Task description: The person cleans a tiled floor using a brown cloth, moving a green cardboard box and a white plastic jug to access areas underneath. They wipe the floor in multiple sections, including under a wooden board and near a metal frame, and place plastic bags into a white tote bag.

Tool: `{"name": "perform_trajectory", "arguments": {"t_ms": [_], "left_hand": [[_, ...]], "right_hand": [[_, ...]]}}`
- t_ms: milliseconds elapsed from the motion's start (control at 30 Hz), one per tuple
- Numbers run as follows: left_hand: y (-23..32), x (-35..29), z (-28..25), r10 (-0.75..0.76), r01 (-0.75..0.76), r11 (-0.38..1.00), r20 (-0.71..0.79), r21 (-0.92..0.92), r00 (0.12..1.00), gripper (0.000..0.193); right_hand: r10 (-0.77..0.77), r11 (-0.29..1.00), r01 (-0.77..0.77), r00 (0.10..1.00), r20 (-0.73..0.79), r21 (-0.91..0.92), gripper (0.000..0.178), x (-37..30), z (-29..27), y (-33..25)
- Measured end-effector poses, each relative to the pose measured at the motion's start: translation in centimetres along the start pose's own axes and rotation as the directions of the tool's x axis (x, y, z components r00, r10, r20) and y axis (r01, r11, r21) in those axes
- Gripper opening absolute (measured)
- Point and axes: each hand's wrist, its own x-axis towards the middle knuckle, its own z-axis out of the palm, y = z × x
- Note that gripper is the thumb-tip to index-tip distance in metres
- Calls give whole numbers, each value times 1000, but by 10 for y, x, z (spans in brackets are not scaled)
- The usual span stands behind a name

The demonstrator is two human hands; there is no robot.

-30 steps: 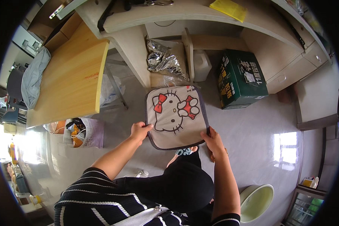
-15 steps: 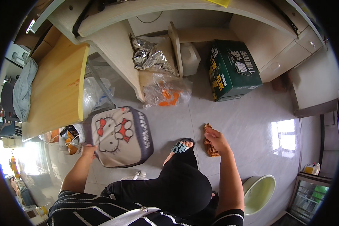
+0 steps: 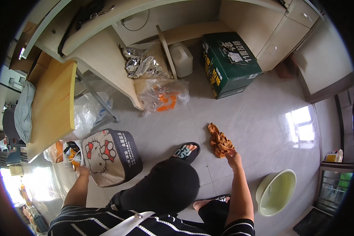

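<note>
My left hand (image 3: 82,171) is closed on the near left edge of a boxy fabric bag (image 3: 124,157), beige on one face and dark grey on the side. A cartoon cat with a red bow covers the beige face. On my right, a crumpled brown cloth (image 3: 221,144) hangs from the closed fingers of my right hand (image 3: 233,159). Whether the cloth's far end touches the floor I cannot tell.
A pale green basin (image 3: 277,193) stands at the right. Ahead are a green carton (image 3: 231,65), a white jug (image 3: 182,59) and a clear plastic bag (image 3: 165,96) by the desk. A yellow wooden board (image 3: 53,108) leans at the left. My slippered foot (image 3: 187,152) is between both hands.
The fabric bag has moved left and down with my left hand. My right hand has drawn back toward me, and more of the brown cloth now shows.
</note>
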Motion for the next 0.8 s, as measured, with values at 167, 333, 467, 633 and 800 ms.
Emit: {"name": "perform_trajectory", "arguments": {"t_ms": [167, 333, 467, 633, 800], "left_hand": [[213, -79, -43, 805, -773, 589, 90, -235, 586, 27], [415, -96, 94, 710, -399, 660, 356, -636, 607, 71], [499, -94, 175, 198, 162, 735, 436, -658, 878, 55], [502, -127, 166, 599, 220, 446, 471, -868, 647, 22], [448, -137, 97, 809, 655, 212, 506, -725, 298, 28]], "right_hand": [[-178, 977, 154, 969, -170, -147, 57, 7, 31, 0], [-326, 945, 323, 940, -102, -43, 54, 26, 71, -53], [-409, 912, 409, 912, -2, 26, 55, 43, 100, -94], [-318, 896, 308, 948, -23, 320, 59, 75, 119, -135], [-318, 361, 106, 948, 16, 927, 50, 62, 108, -220]]}}
